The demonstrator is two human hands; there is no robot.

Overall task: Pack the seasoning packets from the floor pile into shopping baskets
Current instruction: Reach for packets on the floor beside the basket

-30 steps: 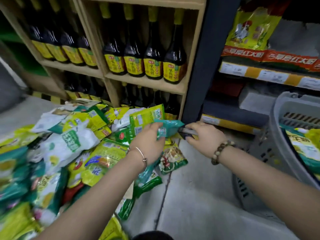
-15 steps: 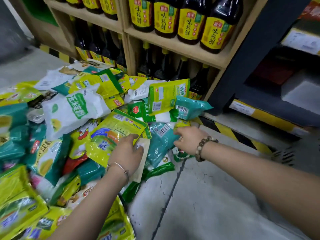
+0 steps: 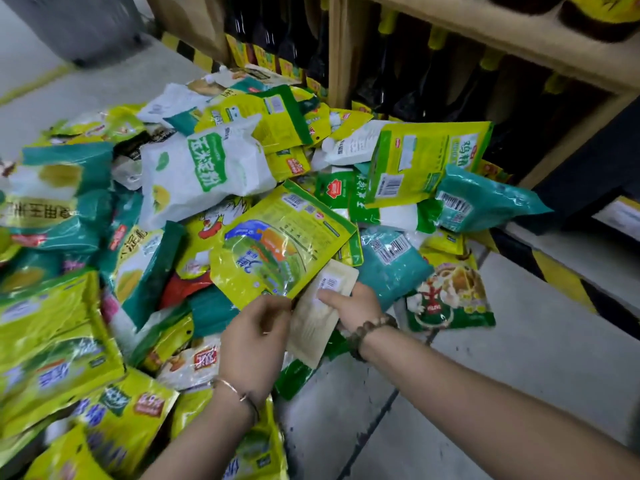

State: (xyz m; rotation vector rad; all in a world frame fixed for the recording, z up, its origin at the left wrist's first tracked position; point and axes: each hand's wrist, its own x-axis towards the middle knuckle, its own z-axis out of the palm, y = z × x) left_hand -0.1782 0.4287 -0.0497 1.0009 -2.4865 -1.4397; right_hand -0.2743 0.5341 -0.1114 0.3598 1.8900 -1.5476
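Cream-coloured paper shows between the two hands: a flat cream packet (image 3: 317,315) with a small white label lies tilted there. The right hand (image 3: 355,306) holds it, thumb pressed across its upper face and the other fingers hidden underneath. Just left of it, the left hand (image 3: 254,341) has its fingers curled at the lower edge of a glossy yellow-green packet (image 3: 280,247) and pinches that edge; this packet fans up and away from the knuckles, overlapping the cream one's top corner.

Both packets sit at the near edge of the pile (image 3: 104,237) of seasoning packets, which spreads to the left of the left hand and beyond both hands. A teal packet (image 3: 393,265) with a barcode lies just beyond the right hand, and a green packet with a crayfish picture (image 3: 448,299) lies just to its right. A white bag (image 3: 204,171) with green lettering sits farther off, beyond the left hand.

A beaded bracelet (image 3: 369,332) circles the right wrist, a thin metal bangle (image 3: 237,391) the left. Grey concrete floor (image 3: 485,393) lies under the right forearm, and a wooden shelf (image 3: 519,39) of dark bottles stands well beyond the hands.
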